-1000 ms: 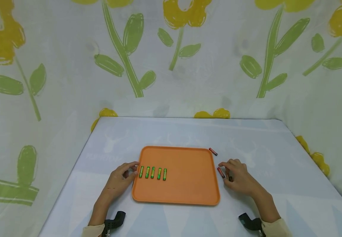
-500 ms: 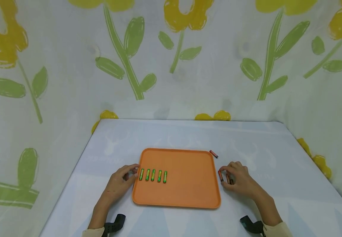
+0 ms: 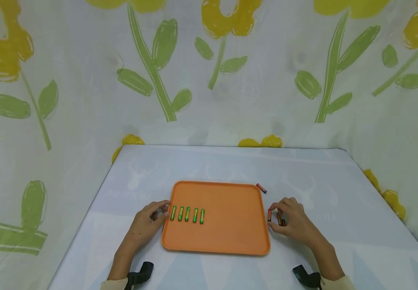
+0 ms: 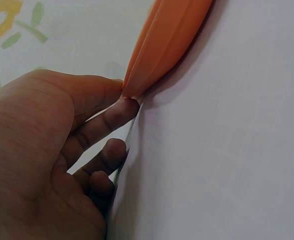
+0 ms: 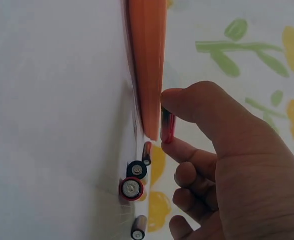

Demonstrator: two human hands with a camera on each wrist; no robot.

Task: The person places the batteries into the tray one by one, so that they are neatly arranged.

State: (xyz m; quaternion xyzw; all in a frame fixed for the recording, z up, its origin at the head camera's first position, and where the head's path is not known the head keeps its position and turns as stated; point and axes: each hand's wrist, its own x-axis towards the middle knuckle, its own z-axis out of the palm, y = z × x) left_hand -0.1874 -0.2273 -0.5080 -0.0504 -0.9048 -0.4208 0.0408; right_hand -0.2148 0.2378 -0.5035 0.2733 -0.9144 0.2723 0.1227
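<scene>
My right hand (image 3: 291, 220) pinches a red battery (image 3: 269, 215) by its ends between thumb and index finger, at the right edge of the orange tray (image 3: 230, 225). In the right wrist view this battery (image 5: 168, 126) is off the table, beside the tray wall. Beneath that hand lie loose batteries (image 3: 279, 218), partly hidden by the fingers. My left hand (image 3: 146, 225) grips the tray's left rim; in the left wrist view its thumb (image 4: 99, 90) and a finger meet at the rim. Inside the tray, several green batteries (image 3: 187, 214) lie in a row on the left.
Another red battery (image 3: 261, 188) lies against the tray's upper right corner. A white patterned table (image 3: 201, 161) carries everything, and flower-printed fabric (image 3: 259, 104) hangs behind and at both sides. Several batteries (image 5: 131, 188) lie on the table near my right hand.
In my right hand the red battery has turned from slanted to nearly upright in the head view, and it sits closer to the tray's edge. My left hand keeps its place on the rim.
</scene>
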